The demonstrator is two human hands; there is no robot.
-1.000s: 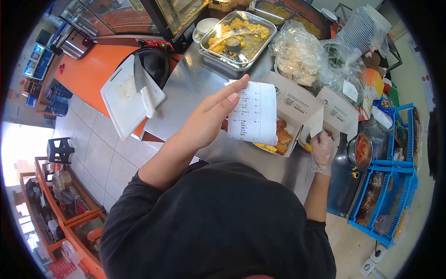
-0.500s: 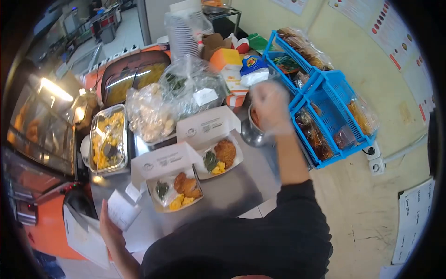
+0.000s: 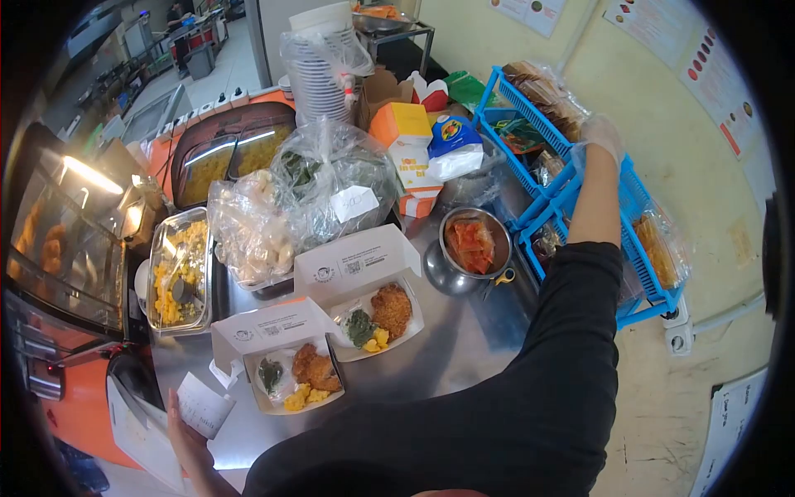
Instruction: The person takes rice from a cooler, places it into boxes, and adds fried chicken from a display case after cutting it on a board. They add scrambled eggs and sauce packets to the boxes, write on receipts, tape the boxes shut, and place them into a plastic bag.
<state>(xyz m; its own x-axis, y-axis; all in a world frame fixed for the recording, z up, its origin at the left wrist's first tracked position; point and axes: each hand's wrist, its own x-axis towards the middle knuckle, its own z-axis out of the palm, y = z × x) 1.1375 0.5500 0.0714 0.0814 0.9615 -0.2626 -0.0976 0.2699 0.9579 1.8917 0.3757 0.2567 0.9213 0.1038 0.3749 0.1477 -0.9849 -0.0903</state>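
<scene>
My left hand [image 3: 189, 439] grips a white paper slip [image 3: 204, 407] with handwriting on it, low at the left. My right hand [image 3: 602, 139], in a clear plastic glove, reaches over the blue basket rack [image 3: 633, 186] beside some brown packets [image 3: 542, 95]; its fingers are too hidden to read. Two open cardboard meal boxes stand on the steel counter. The nearer box [image 3: 258, 389] and the farther box [image 3: 421, 319] each hold a fried brown piece, dark greens and yellow chunks. A steel bowl [image 3: 507, 248] contains small packets of red food [image 3: 474, 246].
A foil tray of yellow food [image 3: 175, 286] stands at the left beside a lit glass display case [image 3: 70, 240]. Behind the boxes are plastic bags [image 3: 248, 236], stacked cups [image 3: 319, 74] and a yellow-and-white carton [image 3: 406, 141]. Yellow-handled scissors [image 3: 500, 279] lie by the bowl.
My right hand has left the steel bowl and moved right and away to the blue basket rack, uncovering the red packets. My left hand still holds the slip.
</scene>
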